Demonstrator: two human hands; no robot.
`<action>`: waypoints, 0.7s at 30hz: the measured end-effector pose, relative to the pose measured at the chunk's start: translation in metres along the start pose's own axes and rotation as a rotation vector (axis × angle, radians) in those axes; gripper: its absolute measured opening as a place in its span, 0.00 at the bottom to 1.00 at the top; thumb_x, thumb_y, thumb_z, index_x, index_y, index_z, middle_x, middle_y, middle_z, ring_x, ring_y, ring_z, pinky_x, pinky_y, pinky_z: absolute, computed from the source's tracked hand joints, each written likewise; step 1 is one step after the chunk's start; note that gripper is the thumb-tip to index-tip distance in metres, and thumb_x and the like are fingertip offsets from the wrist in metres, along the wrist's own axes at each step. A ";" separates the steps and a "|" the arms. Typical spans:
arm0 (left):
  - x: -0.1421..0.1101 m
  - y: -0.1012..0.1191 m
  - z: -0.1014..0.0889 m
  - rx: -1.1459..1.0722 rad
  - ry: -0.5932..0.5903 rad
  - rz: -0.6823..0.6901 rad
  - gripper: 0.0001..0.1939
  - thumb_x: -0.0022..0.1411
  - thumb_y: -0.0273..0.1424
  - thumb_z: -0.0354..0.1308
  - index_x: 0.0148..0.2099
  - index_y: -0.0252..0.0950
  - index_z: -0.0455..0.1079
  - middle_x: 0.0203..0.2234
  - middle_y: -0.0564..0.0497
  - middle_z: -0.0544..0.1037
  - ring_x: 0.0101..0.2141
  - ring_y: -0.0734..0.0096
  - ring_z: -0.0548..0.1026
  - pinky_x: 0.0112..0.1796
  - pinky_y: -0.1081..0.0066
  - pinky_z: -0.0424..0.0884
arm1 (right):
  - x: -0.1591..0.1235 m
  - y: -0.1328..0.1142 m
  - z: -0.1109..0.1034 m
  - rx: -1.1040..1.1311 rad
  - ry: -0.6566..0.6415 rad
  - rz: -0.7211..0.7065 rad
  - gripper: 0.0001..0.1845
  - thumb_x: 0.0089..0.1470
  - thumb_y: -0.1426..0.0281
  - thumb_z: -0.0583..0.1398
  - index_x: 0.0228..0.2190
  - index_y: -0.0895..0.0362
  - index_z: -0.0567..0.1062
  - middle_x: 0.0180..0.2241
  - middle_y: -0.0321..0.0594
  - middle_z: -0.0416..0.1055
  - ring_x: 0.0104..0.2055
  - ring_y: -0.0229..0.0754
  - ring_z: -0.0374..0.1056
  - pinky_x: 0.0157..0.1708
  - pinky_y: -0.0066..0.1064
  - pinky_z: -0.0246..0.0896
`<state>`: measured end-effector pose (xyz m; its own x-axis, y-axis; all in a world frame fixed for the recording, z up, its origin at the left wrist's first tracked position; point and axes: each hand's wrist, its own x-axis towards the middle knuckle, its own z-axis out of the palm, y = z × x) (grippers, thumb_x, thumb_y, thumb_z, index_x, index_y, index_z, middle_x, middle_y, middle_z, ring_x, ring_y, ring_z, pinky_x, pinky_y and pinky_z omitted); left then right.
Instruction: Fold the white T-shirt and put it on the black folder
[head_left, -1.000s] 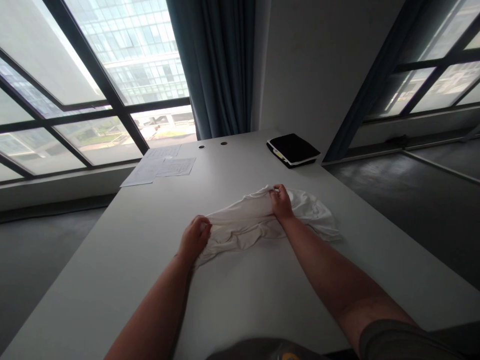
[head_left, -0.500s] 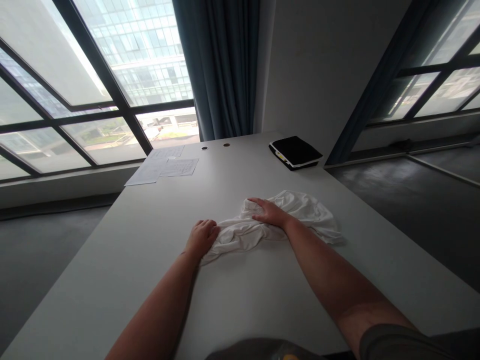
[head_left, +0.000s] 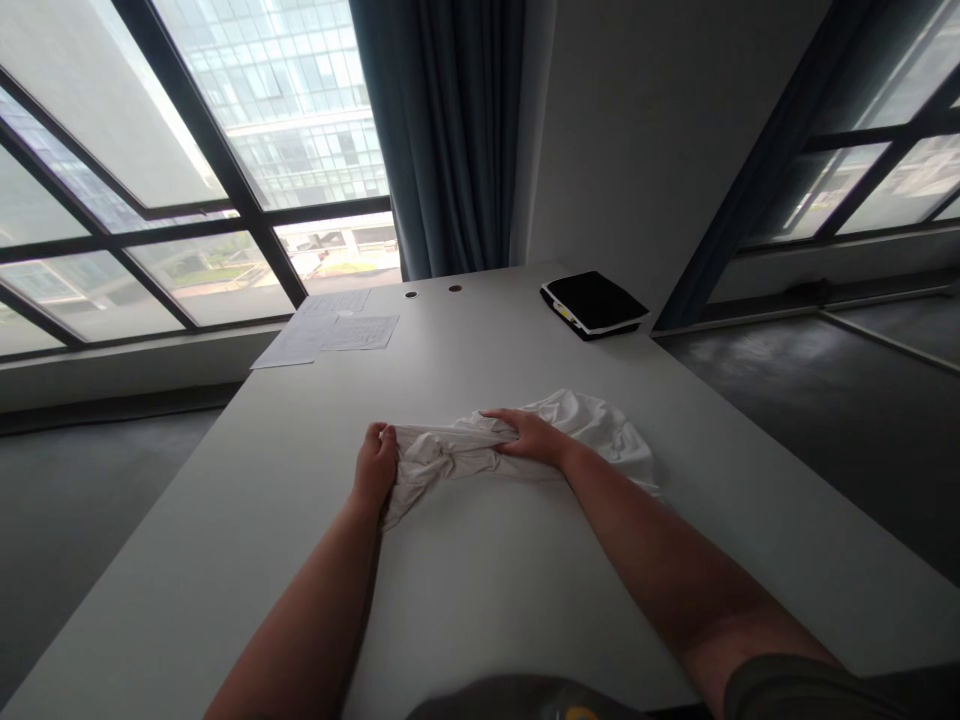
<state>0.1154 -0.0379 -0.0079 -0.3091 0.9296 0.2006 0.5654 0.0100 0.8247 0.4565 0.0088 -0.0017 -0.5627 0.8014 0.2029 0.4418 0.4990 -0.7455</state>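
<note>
A crumpled white cloth (head_left: 600,430) lies bunched in the middle of a long pale table (head_left: 487,600). My left hand (head_left: 375,468) is closed on the cloth's left end, pinching the fabric at its edge. My right hand (head_left: 529,438) lies on the cloth's middle with fingers stretched flat and pointing left, pressing the folds down. The cloth's right part spreads loose behind my right wrist.
Several printed paper sheets (head_left: 330,335) lie at the table's far left. A black flat case with a white edge (head_left: 592,303) sits at the far right corner. Two cable holes (head_left: 433,291) are near the far edge. Large windows and a dark curtain (head_left: 450,130) stand behind.
The cloth was lifted taut between both closed hands, then came down onto the table. My right hand opened flat on it and slid left; my left hand shifted left, pinching the end.
</note>
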 end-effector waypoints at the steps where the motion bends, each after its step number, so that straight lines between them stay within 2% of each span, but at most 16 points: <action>1: 0.002 -0.002 -0.002 -0.017 0.015 -0.010 0.16 0.68 0.47 0.48 0.42 0.40 0.66 0.24 0.57 0.70 0.29 0.70 0.71 0.33 0.73 0.64 | 0.002 -0.001 0.005 -0.009 0.035 -0.014 0.36 0.50 0.65 0.70 0.61 0.48 0.74 0.59 0.42 0.75 0.59 0.53 0.72 0.62 0.43 0.63; 4: 0.001 -0.004 -0.002 -0.021 0.035 -0.030 0.16 0.67 0.48 0.51 0.44 0.41 0.65 0.22 0.60 0.67 0.25 0.72 0.68 0.30 0.75 0.62 | 0.004 0.000 0.016 0.004 0.082 -0.053 0.29 0.51 0.64 0.70 0.55 0.50 0.77 0.55 0.42 0.77 0.55 0.51 0.74 0.58 0.41 0.65; 6: -0.003 -0.003 0.001 -0.004 0.017 -0.014 0.18 0.66 0.48 0.54 0.49 0.41 0.64 0.25 0.60 0.70 0.24 0.73 0.68 0.30 0.75 0.63 | 0.004 0.002 0.019 0.004 0.122 -0.030 0.25 0.50 0.63 0.69 0.51 0.50 0.77 0.49 0.41 0.79 0.48 0.49 0.76 0.52 0.39 0.67; 8: -0.007 -0.001 0.005 0.037 -0.058 0.037 0.25 0.64 0.49 0.57 0.57 0.42 0.63 0.30 0.57 0.75 0.28 0.71 0.73 0.34 0.72 0.68 | 0.004 0.006 0.020 -0.023 0.182 0.021 0.21 0.50 0.61 0.69 0.46 0.52 0.76 0.41 0.39 0.80 0.40 0.46 0.76 0.44 0.36 0.68; 10: -0.011 0.002 0.008 0.115 -0.159 0.106 0.36 0.62 0.49 0.61 0.67 0.42 0.57 0.36 0.52 0.79 0.36 0.63 0.79 0.41 0.66 0.72 | 0.004 0.010 0.020 -0.056 0.256 0.050 0.19 0.50 0.61 0.69 0.42 0.52 0.74 0.36 0.37 0.78 0.36 0.45 0.74 0.40 0.34 0.66; 12: -0.014 0.006 0.011 0.203 -0.228 0.181 0.46 0.61 0.48 0.64 0.74 0.42 0.50 0.42 0.45 0.81 0.46 0.54 0.80 0.49 0.57 0.73 | 0.005 0.013 0.020 -0.077 0.327 0.052 0.17 0.50 0.62 0.69 0.40 0.52 0.72 0.36 0.37 0.77 0.37 0.45 0.73 0.40 0.33 0.65; 15: -0.016 0.010 0.013 0.272 -0.308 0.279 0.51 0.59 0.47 0.67 0.77 0.42 0.46 0.55 0.38 0.78 0.58 0.47 0.75 0.59 0.48 0.68 | 0.006 0.015 0.020 -0.091 0.413 0.059 0.17 0.49 0.63 0.68 0.40 0.51 0.71 0.38 0.38 0.77 0.39 0.46 0.73 0.42 0.34 0.65; 19: -0.018 0.010 0.013 0.271 -0.449 0.358 0.53 0.56 0.44 0.70 0.77 0.43 0.48 0.60 0.40 0.76 0.61 0.47 0.72 0.62 0.49 0.66 | 0.006 0.015 0.018 -0.090 0.472 0.072 0.19 0.47 0.65 0.69 0.42 0.51 0.75 0.40 0.40 0.76 0.42 0.48 0.72 0.46 0.37 0.66; 21: -0.019 0.010 0.012 0.248 -0.484 0.391 0.50 0.56 0.43 0.70 0.75 0.45 0.53 0.61 0.42 0.75 0.61 0.49 0.72 0.63 0.50 0.65 | 0.005 0.015 0.017 -0.074 0.478 0.058 0.17 0.48 0.66 0.68 0.42 0.51 0.77 0.40 0.41 0.76 0.44 0.48 0.72 0.48 0.39 0.67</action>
<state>0.1360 -0.0506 -0.0102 0.2996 0.9419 0.1520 0.7428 -0.3303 0.5823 0.4485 0.0152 -0.0223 -0.1592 0.8818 0.4440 0.5215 0.4570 -0.7205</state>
